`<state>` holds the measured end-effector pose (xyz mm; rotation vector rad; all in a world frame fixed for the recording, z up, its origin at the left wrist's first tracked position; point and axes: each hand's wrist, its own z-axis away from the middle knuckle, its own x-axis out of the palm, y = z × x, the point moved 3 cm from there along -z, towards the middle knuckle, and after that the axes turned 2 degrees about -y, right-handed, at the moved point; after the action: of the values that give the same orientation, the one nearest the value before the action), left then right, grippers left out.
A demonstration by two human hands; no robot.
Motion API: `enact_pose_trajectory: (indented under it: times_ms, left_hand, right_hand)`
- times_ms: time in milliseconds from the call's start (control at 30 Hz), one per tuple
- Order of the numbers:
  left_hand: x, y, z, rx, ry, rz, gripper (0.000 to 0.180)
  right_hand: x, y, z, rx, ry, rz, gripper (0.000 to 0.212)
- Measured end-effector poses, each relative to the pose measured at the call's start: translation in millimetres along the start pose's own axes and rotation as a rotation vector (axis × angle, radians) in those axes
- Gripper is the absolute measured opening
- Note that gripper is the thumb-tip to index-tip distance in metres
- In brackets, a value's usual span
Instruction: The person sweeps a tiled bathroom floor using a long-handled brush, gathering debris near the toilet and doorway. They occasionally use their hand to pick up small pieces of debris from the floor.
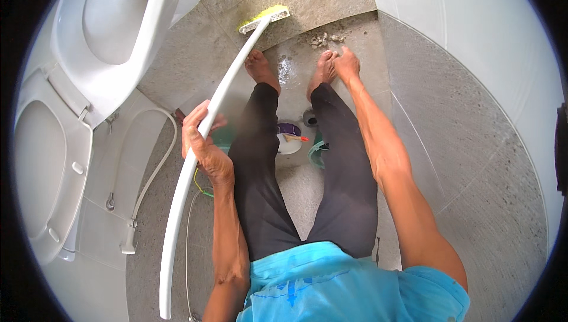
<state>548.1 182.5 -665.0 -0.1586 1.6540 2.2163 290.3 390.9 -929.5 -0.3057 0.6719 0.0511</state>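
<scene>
A floor brush (267, 18) with a long white handle and yellow-green bristles stands slanted, its head on the grey floor ahead of my feet. Around the middle of that handle, my left hand (204, 144) is closed, thumb and fingers on either side. My right hand (347, 65) reaches down beside my bare right foot, its fingers curled together; whether anything is in them I cannot make out. Just beyond it, a small heap of grey rubble bits (326, 39) lies on the floor by a step-like edge.
A white toilet (115, 20) and a second seat-shaped white fixture (41, 162) stand at left, with a pale hose (157, 183) beside them. Between my legs are a white tub (290, 143), a dark pipe opening (309, 118) and a green container (318, 153). A tiled wall (461, 121) rises at right.
</scene>
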Motion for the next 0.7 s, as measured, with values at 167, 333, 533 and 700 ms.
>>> enact_pose_trajectory:
  times_ms: [167, 333, 533, 700]
  left_hand:
    - [-1.7, -4.5, -2.3, 0.043, -0.019, -0.031, 0.052]
    - [2.5, -4.6, -7.4, 0.041, -0.046, -0.019, 0.054]
    - [-1.6, -8.4, -8.2, 0.026, -0.014, -0.013, 0.054]
    - [-1.3, -9.8, -8.4, 0.004, 0.024, -0.014, 0.056]
  right_hand:
    - [23.6, 11.9, -57.1, 0.046, 0.06, -0.016, 0.05]
    - [61.5, 12.9, -83.9, 0.125, 0.18, -0.07, 0.058]
    - [97.8, -11.8, -72.3, 0.263, 0.336, -0.137, 0.036]
    - [130.9, -12.0, -78.1, 0.287, 0.393, -0.268, 0.045]
